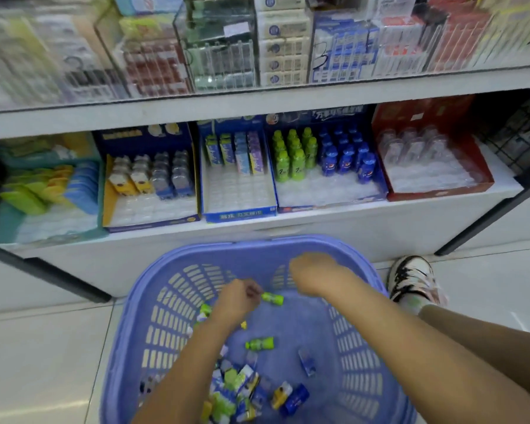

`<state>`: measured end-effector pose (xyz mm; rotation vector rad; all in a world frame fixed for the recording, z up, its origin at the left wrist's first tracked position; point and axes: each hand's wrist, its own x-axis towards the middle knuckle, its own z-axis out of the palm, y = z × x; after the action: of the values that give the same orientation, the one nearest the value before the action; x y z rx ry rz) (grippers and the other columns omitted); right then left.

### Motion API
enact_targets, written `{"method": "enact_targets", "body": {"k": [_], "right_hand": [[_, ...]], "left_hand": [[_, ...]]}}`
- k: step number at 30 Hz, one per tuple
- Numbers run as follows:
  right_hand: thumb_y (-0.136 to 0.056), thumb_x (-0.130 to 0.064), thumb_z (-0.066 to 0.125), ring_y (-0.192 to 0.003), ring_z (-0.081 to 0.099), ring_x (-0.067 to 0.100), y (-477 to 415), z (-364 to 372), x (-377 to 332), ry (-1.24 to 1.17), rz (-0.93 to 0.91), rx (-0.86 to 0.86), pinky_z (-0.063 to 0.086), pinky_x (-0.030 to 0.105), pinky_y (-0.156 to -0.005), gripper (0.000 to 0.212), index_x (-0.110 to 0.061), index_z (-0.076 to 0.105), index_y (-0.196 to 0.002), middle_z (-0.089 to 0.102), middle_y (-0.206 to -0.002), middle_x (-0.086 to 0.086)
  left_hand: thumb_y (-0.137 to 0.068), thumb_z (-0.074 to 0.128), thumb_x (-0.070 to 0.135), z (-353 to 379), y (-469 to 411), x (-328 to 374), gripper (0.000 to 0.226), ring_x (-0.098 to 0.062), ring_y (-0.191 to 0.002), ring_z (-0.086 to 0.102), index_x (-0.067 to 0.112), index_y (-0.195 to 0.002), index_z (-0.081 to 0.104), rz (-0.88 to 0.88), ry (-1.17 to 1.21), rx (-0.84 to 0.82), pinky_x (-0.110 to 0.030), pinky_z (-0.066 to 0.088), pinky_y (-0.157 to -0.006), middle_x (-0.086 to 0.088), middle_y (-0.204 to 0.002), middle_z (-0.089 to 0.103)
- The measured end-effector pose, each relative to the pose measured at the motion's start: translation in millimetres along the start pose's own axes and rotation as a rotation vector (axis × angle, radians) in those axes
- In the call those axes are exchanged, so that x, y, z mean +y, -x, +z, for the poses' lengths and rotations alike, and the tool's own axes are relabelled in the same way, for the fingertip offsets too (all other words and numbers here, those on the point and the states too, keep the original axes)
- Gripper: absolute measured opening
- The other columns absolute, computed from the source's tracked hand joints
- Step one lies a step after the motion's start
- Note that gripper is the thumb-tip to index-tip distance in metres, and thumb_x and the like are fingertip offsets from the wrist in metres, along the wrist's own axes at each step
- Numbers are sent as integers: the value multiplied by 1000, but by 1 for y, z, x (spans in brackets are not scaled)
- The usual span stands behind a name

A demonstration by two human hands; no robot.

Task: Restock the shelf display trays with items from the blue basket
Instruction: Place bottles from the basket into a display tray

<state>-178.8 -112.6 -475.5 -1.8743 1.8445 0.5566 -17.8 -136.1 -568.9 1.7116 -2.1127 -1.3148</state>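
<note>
Many small packaged items (pixel 251 390) lie in the blue plastic basket (pixel 126 316) at lower centre, the shelf display trays (pixel 239 211) above look half-filled, the left hand (pixel 237 299) pinches a small green bottle (pixel 272 298), and the right hand (pixel 311 272) hides its fingers.

The upper-shelf boxes (pixel 196 50) are smeared by blur, their print unreadable. The near rim of the blue basket (pixel 126 332) is cut by the bottom edge. The fingers of the right hand (pixel 314 272) are hidden; the cap of the green bottle (pixel 273 298) is covered by the fingers (pixel 253 291) of the left hand (pixel 234 301).
</note>
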Motion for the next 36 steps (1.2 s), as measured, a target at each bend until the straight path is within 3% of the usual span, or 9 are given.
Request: {"method": "enact_targets", "body": {"k": [3,7,15,20,22,25,28,30,36], "right_hand": [[-88,-3,50,-113,59,32,-28,59,-15,-33,34,-80,48,38,-91,32,2,58,-118,61,-122,20],[-88,0,42,-122,50,24,-80,114,-20,-195,71,152,36,31,-103,48,-1,42,-136,52,-134,15],[-95,-9,33,-115,54,23,-120,178,-33,-195,133,173,43,35,-93,35,-11,51,-125,55,-126,11],[-96,-8,36,-112,57,27,-126,176,-28,-322,180,126,42,35,-95,32,-1,58,-119,60,-122,17],[-95,-15,48,-89,61,26,-119,167,-23,-524,133,76,43,34,-77,26,2,67,-96,66,-101,22],[-84,-17,65,-61,44,17,-97,135,-8,-836,13,-64,32,30,-60,24,-10,59,-62,51,-65,19],[-85,-6,64,-53,47,10,-66,88,1,-1071,-79,-115,39,21,-53,10,-9,59,-77,54,-63,8],[-85,3,61,-53,53,10,-44,57,8,-1241,-152,-77,44,17,-53,13,-6,56,-92,58,-68,8],[-80,15,60,-64,59,15,17,-20,27,-1420,-342,130,50,23,-64,32,0,50,-106,61,-77,13]], "left_hand": [[-82,57,-5,32,5,-58,27,-30,-106,63,-1,-106,68,-180,24,-146,-32,50,-89,-19,-110,68],[-84,59,1,56,5,-89,42,-25,-120,54,4,-126,57,-178,-43,-229,-28,44,-100,-10,-130,58],[-81,62,14,85,9,-98,38,-24,-114,54,14,-119,60,-86,-304,-264,-34,42,-97,-8,-122,59],[-91,55,19,89,13,-106,31,-26,-116,53,10,-120,54,-155,-254,-229,-35,40,-97,-11,-125,55],[-90,55,17,85,15,-101,20,-30,-111,56,11,-109,56,-183,-172,-192,-38,43,-92,-15,-118,59],[-91,55,19,66,8,-80,9,-29,-91,61,13,-83,54,-220,-79,-101,-35,42,-72,-21,-97,65],[-91,51,11,37,-3,-47,33,-21,-58,49,16,-59,44,-210,150,-138,-30,30,-52,-21,-66,54],[-93,45,8,17,-4,-23,30,-15,-45,46,15,-64,48,-225,431,-217,-21,34,-45,-10,-59,50],[-93,55,23,-51,18,43,19,-6,-45,36,27,-89,73,98,431,-411,-16,32,-45,7,-52,47]]}}
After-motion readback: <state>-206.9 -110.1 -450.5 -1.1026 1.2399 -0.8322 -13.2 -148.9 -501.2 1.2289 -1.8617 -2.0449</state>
